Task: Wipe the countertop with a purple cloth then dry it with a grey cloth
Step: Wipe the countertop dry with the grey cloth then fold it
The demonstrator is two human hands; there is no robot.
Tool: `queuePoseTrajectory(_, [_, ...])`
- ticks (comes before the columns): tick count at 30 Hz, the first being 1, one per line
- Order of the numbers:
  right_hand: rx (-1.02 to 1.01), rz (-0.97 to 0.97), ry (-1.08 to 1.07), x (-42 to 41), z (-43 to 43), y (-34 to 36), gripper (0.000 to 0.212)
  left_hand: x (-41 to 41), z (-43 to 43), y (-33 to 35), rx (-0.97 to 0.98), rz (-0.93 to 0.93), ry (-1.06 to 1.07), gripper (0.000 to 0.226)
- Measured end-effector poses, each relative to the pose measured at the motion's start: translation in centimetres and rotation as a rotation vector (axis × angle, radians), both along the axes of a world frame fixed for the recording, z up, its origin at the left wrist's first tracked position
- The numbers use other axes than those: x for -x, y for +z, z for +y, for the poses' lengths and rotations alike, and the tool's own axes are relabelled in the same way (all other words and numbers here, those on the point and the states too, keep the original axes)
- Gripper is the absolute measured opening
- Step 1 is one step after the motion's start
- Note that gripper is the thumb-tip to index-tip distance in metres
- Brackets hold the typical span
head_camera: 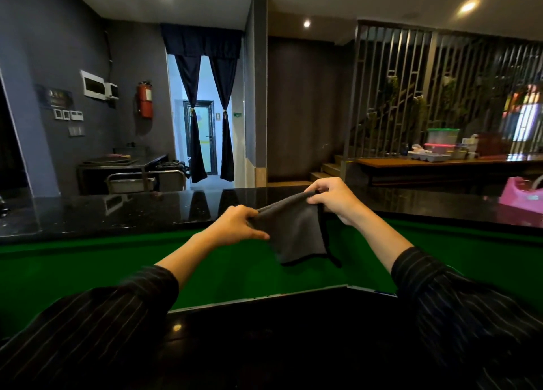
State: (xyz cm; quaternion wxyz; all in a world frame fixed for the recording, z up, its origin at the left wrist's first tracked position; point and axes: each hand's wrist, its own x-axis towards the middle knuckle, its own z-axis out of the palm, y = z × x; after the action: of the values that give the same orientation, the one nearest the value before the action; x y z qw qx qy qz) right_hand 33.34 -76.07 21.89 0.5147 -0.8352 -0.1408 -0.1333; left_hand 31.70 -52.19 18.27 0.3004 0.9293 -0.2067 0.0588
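Note:
A grey cloth (293, 231) with a dark hem hangs in the air between my two hands, above the inner edge of the black glossy countertop (117, 213). My left hand (235, 225) pinches its upper left corner. My right hand (332, 197) grips the upper right corner, a little higher and farther away. The cloth droops down in front of the green panel (88, 266) below the counter. No purple cloth is in view.
A pink plastic object (521, 195) stands on the countertop at the far right. A lower dark counter (279, 345) lies close to me. Beyond are a steel cart (132, 178), a curtained doorway and a wooden table (440, 163) with containers.

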Motion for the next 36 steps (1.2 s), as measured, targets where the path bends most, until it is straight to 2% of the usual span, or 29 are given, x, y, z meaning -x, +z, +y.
queuePoseTrajectory(2, [0.015, 0.060, 0.014, -0.7, -1.0, 0.0, 0.015, -0.7, 0.2, 0.9, 0.214, 0.036, 0.027, 0.024])
queuePoseTrajectory(5, [0.089, 0.064, -0.036, -2.1, -1.8, -0.2, 0.021, -1.5, -1.3, 2.4, 0.565, 0.166, -0.046, 0.018])
queuePoseTrajectory(8, [0.126, 0.008, -0.138, -3.9, -2.2, -0.4, 0.028, -3.3, -3.2, 3.2, 0.653, 0.151, -0.001, 0.029])
queuePoseTrajectory(10, [0.118, -0.071, -0.223, -5.4, -2.3, -0.5, 0.025, -5.0, -4.2, 3.1, 0.634, 0.084, 0.082, 0.034])
queuePoseTrajectory(12, [0.126, -0.181, -0.316, -7.2, -2.0, -0.4, 0.024, -6.8, -5.3, 2.7, 0.611, -0.024, 0.195, 0.030])
queuePoseTrajectory(14, [0.138, -0.249, -0.379, -8.9, -1.3, -0.6, 0.025, -8.4, -6.4, 2.2, 0.523, -0.154, 0.291, 0.021])
queuePoseTrajectory(16, [0.146, -0.249, -0.404, -10.7, -0.6, -1.2, 0.024, -10.0, -6.9, 1.5, 0.402, -0.258, 0.344, 0.025])
queuePoseTrajectory(20, [0.223, -0.130, -0.347, -13.2, 0.6, -2.8, 0.005, -12.6, -6.2, 0.1, 0.129, -0.275, 0.406, 0.016])
queuePoseTrajectory(23, [0.541, -0.078, -0.304, -12.9, 2.7, -3.6, 0.042, -13.9, -4.9, -0.3, 0.006, -0.214, 0.444, 0.006])
queuePoseTrajectory(25, [0.664, 0.070, -0.165, -11.9, 4.1, -3.9, 0.057, -14.3, -3.9, -0.2, -0.018, -0.196, 0.464, 0.013])
queuePoseTrajectory(27, [0.784, 0.246, -0.063, -11.7, 4.7, -4.6, 0.061, -14.5, -2.7, -0.2, -0.033, -0.188, 0.459, 0.019])
queuePoseTrajectory(29, [0.848, 0.334, -0.055, -12.3, 4.7, -4.7, 0.065, -14.6, -1.7, -0.1, -0.097, -0.178, 0.405, 0.022])
queuePoseTrajectory(36, [0.988, 0.396, -0.067, -18.4, 5.0, -3.4, 0.066, -14.9, -0.4, -1.1, -0.229, -0.185, 0.232, 0.032])
